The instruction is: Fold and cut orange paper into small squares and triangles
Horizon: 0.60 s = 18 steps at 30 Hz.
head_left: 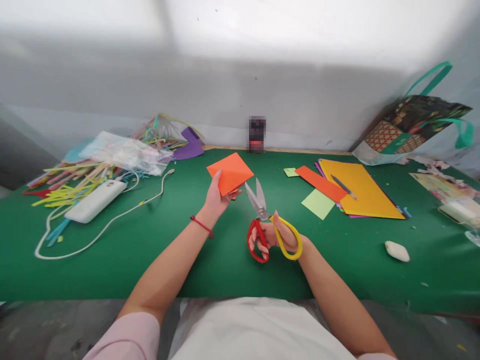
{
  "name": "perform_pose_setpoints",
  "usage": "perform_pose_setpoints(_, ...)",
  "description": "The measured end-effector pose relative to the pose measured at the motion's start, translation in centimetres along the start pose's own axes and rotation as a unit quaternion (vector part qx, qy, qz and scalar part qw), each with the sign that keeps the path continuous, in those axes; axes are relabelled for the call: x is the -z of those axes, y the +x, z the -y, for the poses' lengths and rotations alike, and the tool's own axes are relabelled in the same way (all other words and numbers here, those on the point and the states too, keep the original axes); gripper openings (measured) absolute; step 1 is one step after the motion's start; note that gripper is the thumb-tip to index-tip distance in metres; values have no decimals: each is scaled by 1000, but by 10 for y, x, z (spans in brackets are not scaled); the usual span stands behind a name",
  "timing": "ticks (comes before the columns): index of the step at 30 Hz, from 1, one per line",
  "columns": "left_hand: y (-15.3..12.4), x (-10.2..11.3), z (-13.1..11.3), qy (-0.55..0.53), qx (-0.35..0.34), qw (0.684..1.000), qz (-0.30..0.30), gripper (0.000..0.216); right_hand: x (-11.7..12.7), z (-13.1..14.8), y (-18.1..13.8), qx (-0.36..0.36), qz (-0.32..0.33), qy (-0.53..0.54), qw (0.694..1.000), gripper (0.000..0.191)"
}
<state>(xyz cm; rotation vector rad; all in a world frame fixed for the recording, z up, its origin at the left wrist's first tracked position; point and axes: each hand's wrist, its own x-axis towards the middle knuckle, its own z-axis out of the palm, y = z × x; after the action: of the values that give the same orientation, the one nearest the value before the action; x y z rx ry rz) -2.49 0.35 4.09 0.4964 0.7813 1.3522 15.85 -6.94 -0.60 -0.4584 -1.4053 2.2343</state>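
Our left hand [215, 198] pinches orange paper [233, 172]; our right hand [278, 234] grips parted scissors [261, 213]. A leftward slip could nick the paper.

Orange paper [237, 171]: looks bright, smooth, four-cornered; sits turned diamondwise, gripped at the near-left edge, partly hidden there. Scissors [262, 214]: stand just right of the paper, pointing forward, silvery blades spread in a narrow V, tips near the paper's right-hand corner. Show a red handle loop at left, a yellow one at right.
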Motion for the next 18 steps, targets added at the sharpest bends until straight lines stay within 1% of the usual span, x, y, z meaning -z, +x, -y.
perform_pose_setpoints(12,-1,-1,0,13,2,1000,-7,47,1,-1,0,2,1,-8,1000,77)
perform_pose_setpoints(15,-1,-1,0,15,0,1000,-12,43,1,0,0,3,-1,-9,1000,78)
perform_pose_setpoints(18,0,0,1,21,-4,1000,-19,32,0,1,0,5,-3,-9,1000,80)
